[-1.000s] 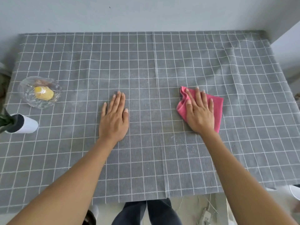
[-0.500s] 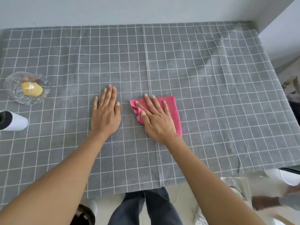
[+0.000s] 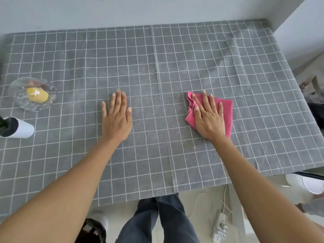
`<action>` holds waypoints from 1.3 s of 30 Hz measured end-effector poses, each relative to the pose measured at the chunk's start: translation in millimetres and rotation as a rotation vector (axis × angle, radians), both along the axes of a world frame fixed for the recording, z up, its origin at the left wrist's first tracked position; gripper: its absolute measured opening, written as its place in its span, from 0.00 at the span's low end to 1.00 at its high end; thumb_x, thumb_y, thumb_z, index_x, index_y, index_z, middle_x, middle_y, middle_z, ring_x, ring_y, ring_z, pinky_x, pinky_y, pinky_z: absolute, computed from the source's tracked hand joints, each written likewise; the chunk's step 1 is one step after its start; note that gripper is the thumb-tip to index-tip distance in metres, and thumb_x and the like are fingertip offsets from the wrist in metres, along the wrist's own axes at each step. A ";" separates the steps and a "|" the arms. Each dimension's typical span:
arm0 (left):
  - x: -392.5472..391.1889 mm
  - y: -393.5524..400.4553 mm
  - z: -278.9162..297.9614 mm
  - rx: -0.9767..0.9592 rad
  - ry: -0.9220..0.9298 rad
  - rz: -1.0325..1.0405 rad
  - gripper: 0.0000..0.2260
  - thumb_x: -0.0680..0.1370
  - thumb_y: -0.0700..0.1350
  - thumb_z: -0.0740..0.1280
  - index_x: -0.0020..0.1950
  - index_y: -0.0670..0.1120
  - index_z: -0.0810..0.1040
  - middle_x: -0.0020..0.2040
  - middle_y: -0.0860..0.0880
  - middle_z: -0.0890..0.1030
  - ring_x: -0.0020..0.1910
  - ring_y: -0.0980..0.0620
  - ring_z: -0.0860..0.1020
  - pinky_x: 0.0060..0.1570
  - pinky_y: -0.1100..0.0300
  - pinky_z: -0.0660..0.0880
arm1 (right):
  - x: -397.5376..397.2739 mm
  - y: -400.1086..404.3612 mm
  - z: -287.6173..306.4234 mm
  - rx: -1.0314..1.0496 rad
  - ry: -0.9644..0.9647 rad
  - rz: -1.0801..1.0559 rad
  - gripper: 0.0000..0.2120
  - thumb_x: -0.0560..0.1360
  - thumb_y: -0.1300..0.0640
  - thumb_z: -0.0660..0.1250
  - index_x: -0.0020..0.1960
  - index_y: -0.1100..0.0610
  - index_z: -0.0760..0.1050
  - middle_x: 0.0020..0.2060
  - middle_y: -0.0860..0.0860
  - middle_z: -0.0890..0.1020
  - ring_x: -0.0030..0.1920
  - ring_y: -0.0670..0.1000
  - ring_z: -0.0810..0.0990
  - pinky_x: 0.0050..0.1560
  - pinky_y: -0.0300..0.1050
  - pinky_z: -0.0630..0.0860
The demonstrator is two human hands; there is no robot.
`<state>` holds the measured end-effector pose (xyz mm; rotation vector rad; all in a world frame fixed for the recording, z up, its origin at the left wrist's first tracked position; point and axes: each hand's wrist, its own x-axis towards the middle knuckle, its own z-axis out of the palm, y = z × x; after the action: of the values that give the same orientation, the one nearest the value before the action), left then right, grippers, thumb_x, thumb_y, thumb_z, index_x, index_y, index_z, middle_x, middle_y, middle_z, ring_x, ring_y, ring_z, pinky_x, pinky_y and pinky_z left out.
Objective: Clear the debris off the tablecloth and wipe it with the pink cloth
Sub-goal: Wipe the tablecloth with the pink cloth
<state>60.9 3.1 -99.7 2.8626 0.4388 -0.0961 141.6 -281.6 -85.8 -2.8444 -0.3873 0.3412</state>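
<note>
A grey tablecloth (image 3: 157, 58) with a white grid covers the table. My right hand (image 3: 209, 118) lies flat with straight fingers on the folded pink cloth (image 3: 227, 109), pressing it onto the tablecloth right of centre. The cloth's bunched edge shows left of my fingers. My left hand (image 3: 116, 118) rests flat on the tablecloth near the middle, fingers straight, holding nothing. A few pale specks lie on the cloth near my right wrist.
A clear glass dish (image 3: 19, 100) with a yellow piece in it sits at the left. A white cup (image 3: 24, 128) with a dark inside lies near the left edge. Below the table's front edge are my legs, a power strip (image 3: 219, 227) and cables.
My right hand slid the pink cloth left towards my left hand half a second ago, then back to the right. My left hand stayed pressed flat in place.
</note>
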 end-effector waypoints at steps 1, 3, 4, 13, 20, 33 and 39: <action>-6.6 -5.4 1.9 -0.012 -0.012 -0.013 0.23 0.83 0.51 0.41 0.76 0.48 0.39 0.77 0.51 0.39 0.76 0.53 0.38 0.73 0.49 0.34 | 1.2 -0.8 0.2 -0.001 0.013 0.005 0.22 0.83 0.45 0.38 0.76 0.36 0.40 0.78 0.44 0.42 0.77 0.48 0.38 0.75 0.56 0.35; -27.6 -17.3 2.3 -0.039 -0.025 -0.041 0.23 0.83 0.52 0.40 0.77 0.48 0.39 0.77 0.51 0.39 0.76 0.54 0.38 0.72 0.50 0.32 | 2.5 -1.5 1.5 0.012 0.049 0.023 0.22 0.83 0.45 0.38 0.76 0.35 0.40 0.78 0.44 0.41 0.77 0.48 0.38 0.75 0.57 0.34; -39.0 -22.1 0.9 -0.044 -0.025 -0.045 0.24 0.83 0.53 0.39 0.77 0.48 0.40 0.77 0.52 0.39 0.76 0.54 0.38 0.72 0.51 0.32 | 1.3 -0.4 2.3 0.027 0.066 0.044 0.22 0.83 0.45 0.37 0.76 0.35 0.41 0.78 0.44 0.41 0.77 0.48 0.38 0.75 0.56 0.34; -60.3 -29.1 -5.7 -0.020 -0.030 0.007 0.25 0.81 0.53 0.37 0.78 0.49 0.42 0.78 0.52 0.43 0.77 0.55 0.41 0.75 0.48 0.40 | -76.9 66.2 6.5 0.052 0.089 0.326 0.23 0.82 0.45 0.36 0.77 0.39 0.43 0.77 0.45 0.41 0.76 0.48 0.35 0.75 0.55 0.33; -61.2 -28.6 -3.4 -0.036 -0.033 0.001 0.24 0.81 0.51 0.38 0.78 0.50 0.42 0.78 0.53 0.43 0.77 0.55 0.41 0.75 0.49 0.39 | -73.4 54.6 1.0 0.013 0.011 0.288 0.23 0.81 0.41 0.36 0.76 0.38 0.43 0.78 0.44 0.42 0.77 0.47 0.37 0.76 0.56 0.37; -61.7 -29.6 -5.4 -0.003 -0.039 0.013 0.24 0.82 0.50 0.40 0.78 0.49 0.43 0.78 0.53 0.44 0.77 0.55 0.42 0.75 0.49 0.40 | -44.5 -8.0 2.1 -0.045 0.016 0.051 0.24 0.80 0.41 0.33 0.75 0.34 0.39 0.78 0.44 0.42 0.77 0.47 0.38 0.76 0.56 0.37; -61.5 -30.6 -4.2 -0.002 -0.040 0.028 0.24 0.81 0.51 0.38 0.78 0.49 0.42 0.78 0.53 0.43 0.77 0.56 0.41 0.75 0.48 0.42 | -90.3 46.0 5.5 0.023 0.065 0.272 0.23 0.81 0.43 0.35 0.75 0.33 0.39 0.77 0.44 0.39 0.76 0.46 0.34 0.75 0.56 0.35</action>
<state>-0.7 -27.5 -103.9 2.8503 0.4704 -0.0339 51.3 -235.6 -80.3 -2.7509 -0.7617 0.4756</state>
